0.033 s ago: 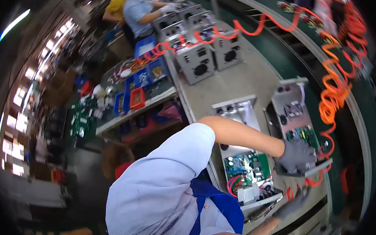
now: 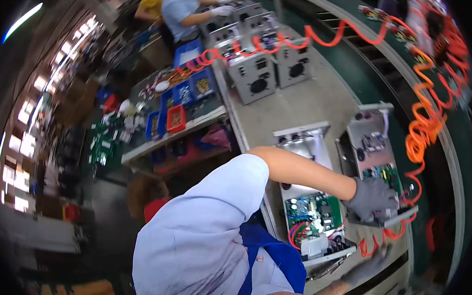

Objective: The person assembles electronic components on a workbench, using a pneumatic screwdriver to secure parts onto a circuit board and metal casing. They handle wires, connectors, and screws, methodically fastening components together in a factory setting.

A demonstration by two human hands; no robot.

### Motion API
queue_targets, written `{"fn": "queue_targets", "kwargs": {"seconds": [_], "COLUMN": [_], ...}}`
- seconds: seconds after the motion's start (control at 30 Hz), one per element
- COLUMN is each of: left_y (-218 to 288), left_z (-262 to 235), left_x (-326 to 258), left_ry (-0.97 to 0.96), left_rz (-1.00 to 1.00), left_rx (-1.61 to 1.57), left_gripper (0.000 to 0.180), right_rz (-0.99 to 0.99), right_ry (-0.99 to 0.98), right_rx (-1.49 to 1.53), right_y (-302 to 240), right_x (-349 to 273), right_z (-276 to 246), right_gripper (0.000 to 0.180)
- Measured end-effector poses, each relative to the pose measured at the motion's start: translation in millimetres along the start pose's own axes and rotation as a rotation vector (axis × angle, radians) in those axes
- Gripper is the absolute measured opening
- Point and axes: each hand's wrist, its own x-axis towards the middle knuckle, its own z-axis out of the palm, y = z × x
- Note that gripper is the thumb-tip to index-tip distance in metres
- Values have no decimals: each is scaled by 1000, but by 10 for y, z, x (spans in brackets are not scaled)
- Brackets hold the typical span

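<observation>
My left hand (image 2: 373, 199), in a grey glove, reaches into the right-hand open metal chassis (image 2: 368, 120). Its fingers curl down by the near end panel, over parts it mostly covers. A green circuit board (image 2: 381, 173) shows just beyond it. My right hand (image 2: 366, 268), also gloved in grey, is lower down, off the chassis's near end, beside a coiled red hose (image 2: 369, 246). Its fingers are blurred, so whether it holds anything does not show. Left of my left hand lies a second open chassis (image 2: 301, 134), with a green board (image 2: 327, 210) and coloured wires.
Finished-looking grey metal cases (image 2: 257, 84) stand farther up the bench. An orange coiled hose (image 2: 423, 140) hangs at the right, and a red one stretches across the bench. Blue bins and a red bin (image 2: 176, 119) sit on a side table. A co-worker (image 2: 180, 14) works at the far end.
The whole view has shifted slightly, with the bench lower in the picture. Both of my hands stay at about the same spots by the right-hand chassis.
</observation>
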Motion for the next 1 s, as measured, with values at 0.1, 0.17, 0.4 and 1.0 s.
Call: {"fn": "queue_targets", "kwargs": {"seconds": [0.1,0.17,0.4,1.0], "left_y": [156,130,61,-999], "left_z": [-504,-695,-1637,-2459], "left_x": [-618,-1074,-3386,-7810], "left_ry": [244,528,666,617], "left_rz": [14,70,-699,-1769], "left_rx": [2,-7,-145,291], "left_gripper": [57,60,58,32], "right_rz": [-97,-149,-328,-324], "right_ry": [81,214,190,-338], "right_rx": [-236,-172,48,77], "right_y": [-457,-961,-1498,-2398], "right_x": [-232,-537,-1191,-2676], "right_z": [-306,-155,1063,3758], "right_gripper": [47,59,55,45]}}
